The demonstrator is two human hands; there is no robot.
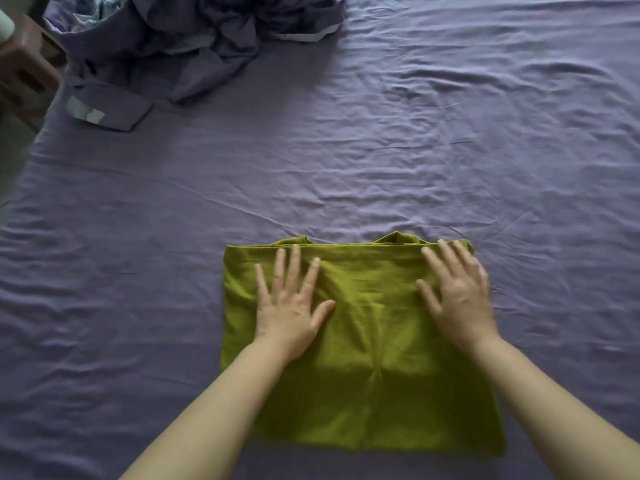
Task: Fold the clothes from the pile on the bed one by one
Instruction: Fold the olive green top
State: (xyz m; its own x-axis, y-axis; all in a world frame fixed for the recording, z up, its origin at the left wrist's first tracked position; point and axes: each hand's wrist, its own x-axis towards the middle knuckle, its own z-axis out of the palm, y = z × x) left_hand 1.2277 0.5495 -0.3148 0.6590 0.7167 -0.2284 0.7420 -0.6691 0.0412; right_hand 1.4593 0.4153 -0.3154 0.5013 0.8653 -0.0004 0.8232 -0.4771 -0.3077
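Head view: green garment (363, 358), partly folded, lies at the near edge of the bed (450, 150). Left hand (291, 306) and right hand (457, 292) both press flat on it, fingers spread, gripping nothing.

Risk: soft knit may wrinkle or the top layer slide if palms drag unevenly.

Count: one green garment, two hands, one purple pile (180, 39) at the far left corner.

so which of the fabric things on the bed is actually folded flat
The green garment, a neat rectangle under both flat hands, left hand and right hand. The purple bedding heap at the far left corner lies crumpled.
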